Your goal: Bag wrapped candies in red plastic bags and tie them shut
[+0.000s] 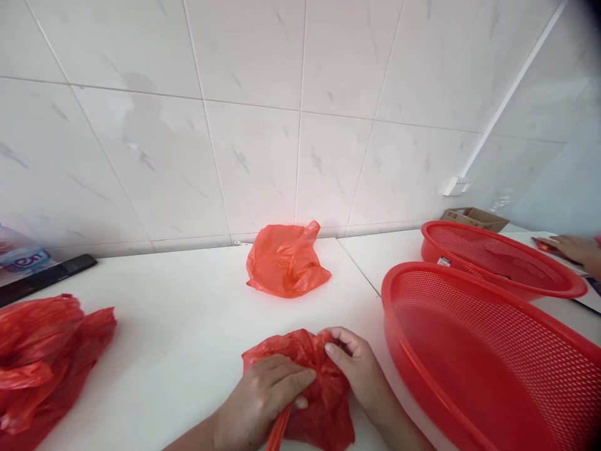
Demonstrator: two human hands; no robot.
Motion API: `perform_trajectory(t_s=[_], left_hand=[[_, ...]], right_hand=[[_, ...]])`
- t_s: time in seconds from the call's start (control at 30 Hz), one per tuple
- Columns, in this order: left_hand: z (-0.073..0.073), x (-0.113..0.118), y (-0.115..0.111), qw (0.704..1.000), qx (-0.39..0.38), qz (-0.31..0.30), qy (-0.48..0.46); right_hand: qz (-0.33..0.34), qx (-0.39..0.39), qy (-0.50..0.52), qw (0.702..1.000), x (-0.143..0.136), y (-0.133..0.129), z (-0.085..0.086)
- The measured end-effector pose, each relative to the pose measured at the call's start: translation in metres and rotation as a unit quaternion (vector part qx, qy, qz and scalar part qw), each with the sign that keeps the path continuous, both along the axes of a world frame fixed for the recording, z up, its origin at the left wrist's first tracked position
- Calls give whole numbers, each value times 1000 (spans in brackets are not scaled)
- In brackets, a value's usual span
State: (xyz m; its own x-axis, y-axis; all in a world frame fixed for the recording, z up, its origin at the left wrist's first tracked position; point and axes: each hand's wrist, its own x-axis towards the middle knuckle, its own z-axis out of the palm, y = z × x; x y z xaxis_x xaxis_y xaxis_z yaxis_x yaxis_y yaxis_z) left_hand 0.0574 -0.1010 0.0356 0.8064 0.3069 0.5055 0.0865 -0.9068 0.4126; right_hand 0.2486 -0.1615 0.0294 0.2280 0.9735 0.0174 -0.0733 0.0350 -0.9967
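A crumpled red plastic bag [328, 401] lies on the white table in front of me, with both hands on it. My left hand [267, 394] is closed on the bag, and a twisted red strip of it hangs down below the fingers. At the bag's upper right edge, my right hand [354, 360] pinches the thin plastic between thumb and fingers. Another red plastic bag [286, 260] sits flattened near the wall. On the left, a heap of red plastic bags [42, 363] is partly cut off by the frame.
Two red perforated plastic baskets stand to the right, a near basket [469, 351] and a far basket [498, 257]. Behind them is a cardboard box [476, 218]. A black phone-like object [51, 275] and a plastic bottle [21, 250] lie at left. Another person's hand [573, 249] shows far right.
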Motion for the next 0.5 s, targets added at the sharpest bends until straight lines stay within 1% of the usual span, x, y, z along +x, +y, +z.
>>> perform_trajectory(t_s=[0.07, 0.13, 0.2, 0.3, 0.37, 0.4, 0.43, 0.5], left_hand=[[-1, -5, 4, 999, 51, -7, -16], [-1, -12, 8, 991, 125, -11, -41], [2, -18, 10, 982, 180, -19, -56], [9, -22, 5, 978, 197, -37, -54], [11, -21, 0, 980, 188, -38, -49], [12, -19, -3, 981, 188, -34, -45], [12, -17, -5, 981, 189, -21, -39], [10, -9, -7, 983, 181, 23, -20]], right_hand=[[-54, -3, -85, 995, 4, 2, -3], [-114, -12, -151, 982, 8, 4, -8], [-155, -24, -207, 966, 13, 5, -13], [-194, -34, -272, 942, 18, 8, -19], [-202, -40, -283, 937, 22, 9, -21], [-197, -43, -277, 939, 23, 10, -21], [-183, -44, -265, 946, 24, 10, -21], [-130, -38, -231, 964, 24, 9, -21]])
